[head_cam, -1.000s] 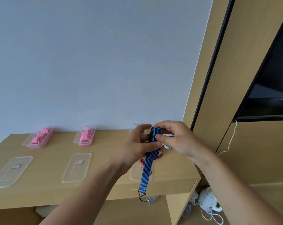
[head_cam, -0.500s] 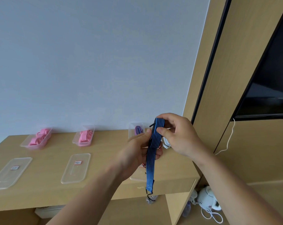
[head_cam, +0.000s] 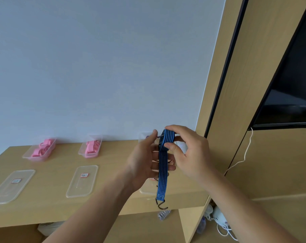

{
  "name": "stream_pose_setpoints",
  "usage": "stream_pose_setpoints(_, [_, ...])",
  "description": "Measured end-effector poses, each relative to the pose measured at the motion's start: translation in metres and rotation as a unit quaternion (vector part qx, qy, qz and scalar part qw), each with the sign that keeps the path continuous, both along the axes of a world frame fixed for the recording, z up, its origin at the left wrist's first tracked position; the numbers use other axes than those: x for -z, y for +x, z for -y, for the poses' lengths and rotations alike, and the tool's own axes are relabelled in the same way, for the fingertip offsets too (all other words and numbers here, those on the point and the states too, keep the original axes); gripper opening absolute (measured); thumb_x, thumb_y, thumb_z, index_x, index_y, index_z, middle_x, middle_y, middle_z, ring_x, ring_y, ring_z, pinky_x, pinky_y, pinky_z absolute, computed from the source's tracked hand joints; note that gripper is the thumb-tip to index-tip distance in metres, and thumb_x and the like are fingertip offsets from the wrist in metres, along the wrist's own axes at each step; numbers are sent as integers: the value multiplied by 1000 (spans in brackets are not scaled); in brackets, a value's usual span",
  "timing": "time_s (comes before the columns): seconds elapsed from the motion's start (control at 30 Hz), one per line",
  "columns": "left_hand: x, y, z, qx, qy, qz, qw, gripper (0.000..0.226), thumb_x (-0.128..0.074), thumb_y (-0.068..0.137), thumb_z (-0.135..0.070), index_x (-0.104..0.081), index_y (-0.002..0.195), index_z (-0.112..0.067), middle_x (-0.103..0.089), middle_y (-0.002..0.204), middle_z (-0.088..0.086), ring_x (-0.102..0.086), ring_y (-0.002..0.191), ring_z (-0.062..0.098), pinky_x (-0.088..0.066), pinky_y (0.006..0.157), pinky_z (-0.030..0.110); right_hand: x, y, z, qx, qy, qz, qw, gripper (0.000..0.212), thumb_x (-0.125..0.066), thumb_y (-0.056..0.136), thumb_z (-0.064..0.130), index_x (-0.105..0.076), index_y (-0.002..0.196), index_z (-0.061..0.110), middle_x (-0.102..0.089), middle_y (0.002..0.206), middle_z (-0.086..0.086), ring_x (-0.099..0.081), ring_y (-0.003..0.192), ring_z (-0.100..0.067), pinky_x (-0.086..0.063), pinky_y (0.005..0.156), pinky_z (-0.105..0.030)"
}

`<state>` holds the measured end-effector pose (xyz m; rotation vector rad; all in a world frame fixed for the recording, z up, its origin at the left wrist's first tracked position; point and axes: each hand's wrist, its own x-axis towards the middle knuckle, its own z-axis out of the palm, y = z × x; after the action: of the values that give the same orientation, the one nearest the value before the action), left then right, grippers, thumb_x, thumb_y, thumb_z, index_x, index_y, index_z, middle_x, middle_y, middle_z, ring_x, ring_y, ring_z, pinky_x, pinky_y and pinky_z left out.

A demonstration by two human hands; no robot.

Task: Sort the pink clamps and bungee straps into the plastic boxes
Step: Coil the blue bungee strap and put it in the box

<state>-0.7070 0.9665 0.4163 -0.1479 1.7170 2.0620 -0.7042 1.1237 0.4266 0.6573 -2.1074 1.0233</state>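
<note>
A blue striped bungee strap (head_cam: 162,174) hangs in front of me above the wooden table (head_cam: 48,206), its black hook (head_cam: 161,204) dangling at the bottom. My right hand (head_cam: 187,151) pinches the rolled top of the strap between thumb and fingers. My left hand (head_cam: 145,162) is beside the strap with fingers spread behind it and the thumb near the coil. Two clear plastic boxes with pink clamps, one on the left (head_cam: 40,150) and one in the middle (head_cam: 91,146), stand along the wall. A third box (head_cam: 143,136) is mostly hidden behind my hands.
Two clear lids with labels, left (head_cam: 10,185) and middle (head_cam: 82,180), lie on the table in front of the boxes; a third lid (head_cam: 147,191) shows under my hands. A wooden panel (head_cam: 224,85) and a dark screen (head_cam: 292,85) stand on the right. Cables and a white device (head_cam: 218,219) lie on the floor.
The strap's top has been rolled into a tighter coil in my right hand, and the hanging end has shortened. My left fingers have spread out behind the strap.
</note>
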Motion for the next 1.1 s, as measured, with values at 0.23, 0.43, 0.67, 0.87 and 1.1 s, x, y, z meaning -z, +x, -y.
stream_pose_setpoints(0.23, [-8,0,8,-22,78,-3,997,33,-62,99,-39,-68,107,-7,-70,102,21,-72,78,35,-61,70,44,17,10,-3,-43,12,-54,998,41,-83,73,-3,-71,110,9,-72,111,2,-64,106,1,-44,91,-6])
stream_pose_setpoints(0.43, [-8,-4,8,-7,92,-12,996,24,-64,96,-30,-76,100,-9,-71,80,12,-71,67,27,-57,65,36,32,9,-3,-61,37,-89,994,37,-84,69,-8,-75,102,5,-71,115,-2,-63,117,-11,-47,103,-23])
stream_pose_setpoints(0.67, [-9,-6,9,-20,74,-27,997,22,-61,96,-15,-67,115,-4,-69,85,11,-67,64,25,-57,58,33,30,16,-6,-98,13,-54,994,20,-81,80,9,-77,99,8,-74,110,0,-65,114,-10,-52,98,-29])
stream_pose_setpoints(0.87, [-13,0,10,23,49,-76,996,30,-58,95,0,-65,124,2,-70,121,31,-73,86,38,-62,82,54,10,9,-12,-51,-65,107,991,32,-74,82,13,-71,112,19,-69,108,15,-64,106,-5,-50,88,-19])
stream_pose_setpoints(1.1, [-14,3,10,15,22,-88,996,49,-60,94,10,-53,139,-7,-73,123,24,-73,99,41,-61,78,46,-1,-6,-21,-173,-55,384,905,42,-67,78,28,-67,120,33,-71,114,12,-64,110,-2,-51,93,-23])
